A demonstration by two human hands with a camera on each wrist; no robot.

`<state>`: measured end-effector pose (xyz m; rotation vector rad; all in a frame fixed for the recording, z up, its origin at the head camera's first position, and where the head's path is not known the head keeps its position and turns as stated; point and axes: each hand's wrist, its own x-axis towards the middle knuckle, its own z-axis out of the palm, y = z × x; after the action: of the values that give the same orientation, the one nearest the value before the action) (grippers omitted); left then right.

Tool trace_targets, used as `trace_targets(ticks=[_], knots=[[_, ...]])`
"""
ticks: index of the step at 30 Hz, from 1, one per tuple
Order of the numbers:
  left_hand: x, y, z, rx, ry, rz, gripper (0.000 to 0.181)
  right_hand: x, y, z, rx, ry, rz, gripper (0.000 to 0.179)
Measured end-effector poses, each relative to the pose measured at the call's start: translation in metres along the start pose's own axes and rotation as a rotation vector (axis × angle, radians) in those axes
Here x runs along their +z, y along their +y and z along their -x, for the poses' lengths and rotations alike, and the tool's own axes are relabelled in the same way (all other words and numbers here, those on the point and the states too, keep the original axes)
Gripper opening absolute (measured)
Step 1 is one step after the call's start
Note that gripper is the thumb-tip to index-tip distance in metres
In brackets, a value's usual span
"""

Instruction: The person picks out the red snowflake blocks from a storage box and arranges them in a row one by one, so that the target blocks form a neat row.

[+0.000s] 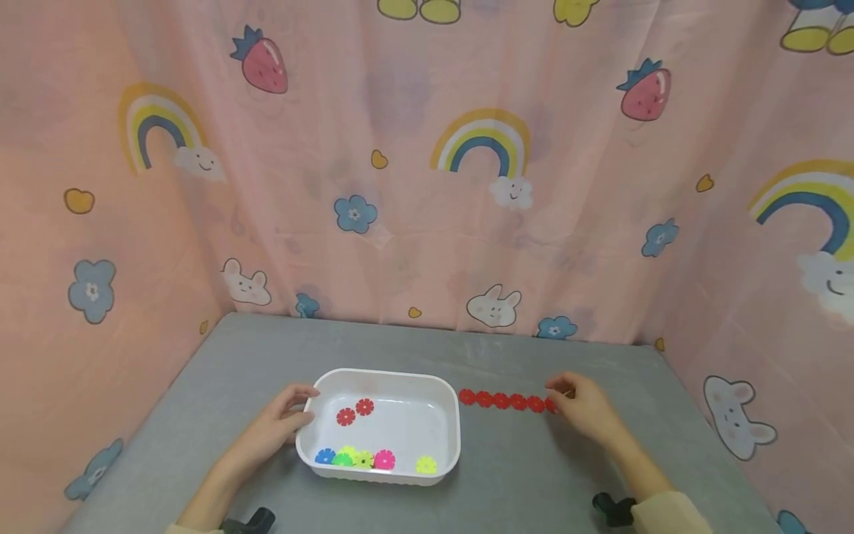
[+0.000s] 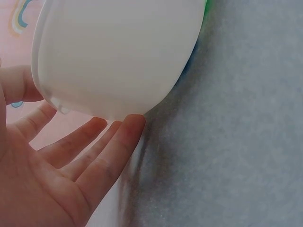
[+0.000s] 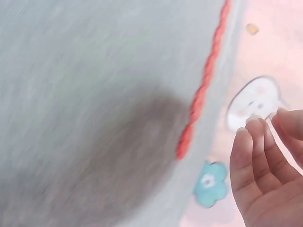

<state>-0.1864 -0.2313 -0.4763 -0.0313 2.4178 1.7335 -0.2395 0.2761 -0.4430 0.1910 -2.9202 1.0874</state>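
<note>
A white plastic tray (image 1: 387, 378) stands at the centre of the table, with several colored snowflake discs inside. My left hand (image 1: 276, 423) holds the tray's left end. In the left wrist view, its fingers (image 2: 111, 163) touch the outer wall, and one digit goes behind the rim. To the tray's right runs a row of red snowflake discs (image 1: 501, 400), seen edge-on in the right wrist view as a red strip (image 3: 201, 97). My right hand (image 1: 583, 404) is over the row's right end. In the right wrist view its bent fingers are loose, with nothing visible between them.
Two red discs (image 1: 355, 412) lie toward the back of the tray; blue, green, yellow and pink discs (image 1: 384, 460) lie along its front. The grey table (image 1: 514, 475) meets a pink patterned curtain (image 1: 414, 252) behind and at both sides. Dark straps sit at both wrists.
</note>
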Motion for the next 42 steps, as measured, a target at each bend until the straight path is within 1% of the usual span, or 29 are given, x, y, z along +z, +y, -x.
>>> trace_targets(ticks=[4, 8, 14, 18, 22, 26, 34, 38, 42], knots=[[0.0, -0.001, 0.001, -0.005, -0.002, 0.001, 0.037, 0.008, -0.015, 0.003, -0.041, 0.027, -0.001, 0.018], [-0.001, -0.001, 0.002, -0.005, -0.002, 0.0, 0.037, 0.017, -0.035, 0.005, -0.073, 0.045, -0.012, 0.016], [-0.001, -0.001, 0.002, -0.002, 0.0, -0.01, 0.037, 0.033, -0.068, 0.008, -0.084, 0.049, -0.04, 0.014], [-0.001, -0.001, 0.002, -0.001, -0.001, -0.012, 0.037, 0.047, -0.088, 0.009, -0.097, 0.049, -0.07, 0.012], [-0.001, 0.0, 0.002, 0.004, 0.001, -0.007, 0.037, 0.06, -0.106, 0.011, -0.115, 0.046, -0.121, 0.01], [-0.001, 0.002, 0.002, 0.005, 0.004, -0.002, 0.036, 0.072, -0.121, 0.011, -0.146, 0.041, -0.163, 0.008], [-0.001, 0.002, 0.0, -0.002, -0.005, 0.005, 0.038, 0.094, -0.147, 0.007, -0.23, -0.016, -0.193, 0.007], [-0.001, 0.002, 0.0, -0.003, -0.006, 0.005, 0.038, 0.105, -0.16, 0.006, -0.242, -0.062, -0.192, 0.008], [0.0, 0.002, 0.001, -0.006, 0.002, 0.004, 0.037, 0.12, -0.172, 0.006, -0.226, -0.114, -0.204, 0.01]])
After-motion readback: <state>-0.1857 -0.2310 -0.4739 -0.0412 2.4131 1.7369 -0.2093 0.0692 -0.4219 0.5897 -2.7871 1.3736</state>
